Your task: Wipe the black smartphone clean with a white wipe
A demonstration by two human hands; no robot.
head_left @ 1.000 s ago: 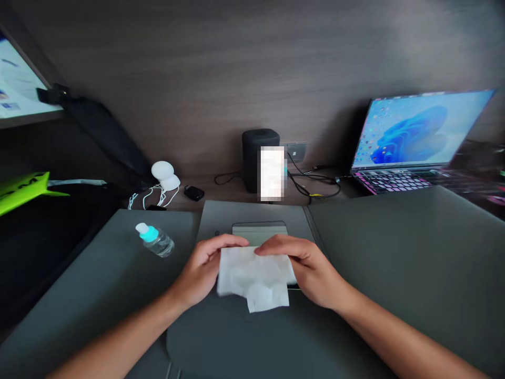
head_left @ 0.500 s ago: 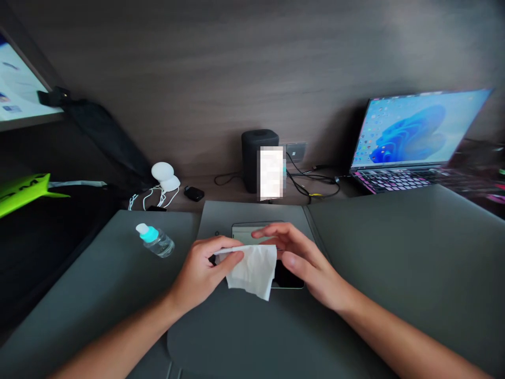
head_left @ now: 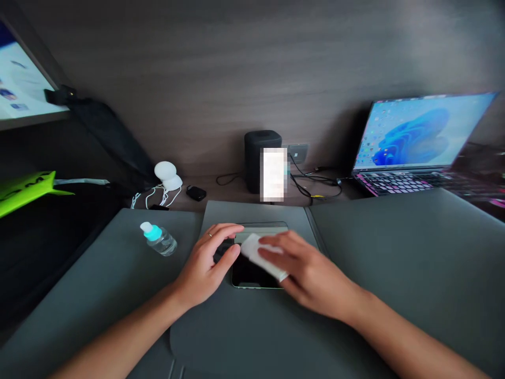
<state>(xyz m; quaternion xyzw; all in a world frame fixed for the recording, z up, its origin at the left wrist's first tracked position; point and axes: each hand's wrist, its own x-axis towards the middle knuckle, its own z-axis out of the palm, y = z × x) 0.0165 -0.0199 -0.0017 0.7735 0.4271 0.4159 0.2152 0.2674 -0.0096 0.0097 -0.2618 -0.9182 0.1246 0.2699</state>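
A folded white tissue or wipe (head_left: 263,257) is held in my right hand (head_left: 311,268), over the dark screen of a tablet-like device (head_left: 252,277). Whether the wipe touches the screen, I cannot tell. My left hand (head_left: 207,263) is at the device's left side, fingers curved and apart, with nothing in it. My hands hide parts of the device, which lies flat on the grey mat (head_left: 244,331). To the left of my left hand, a clear bottle with a turquoise collar and white cap (head_left: 160,239) lies on its side.
At the back stand a black speaker (head_left: 252,158) and a blurred-out bright panel (head_left: 273,175), with black cables (head_left: 315,192) alongside. An open laptop (head_left: 414,137) is at the right. White corded gadgets (head_left: 168,173) and a small black object (head_left: 196,193) sit at the back left.
The wipe has passed from my left hand to my right and is now folded smaller. My right hand has come over the screen; my left hand has let go and opened.
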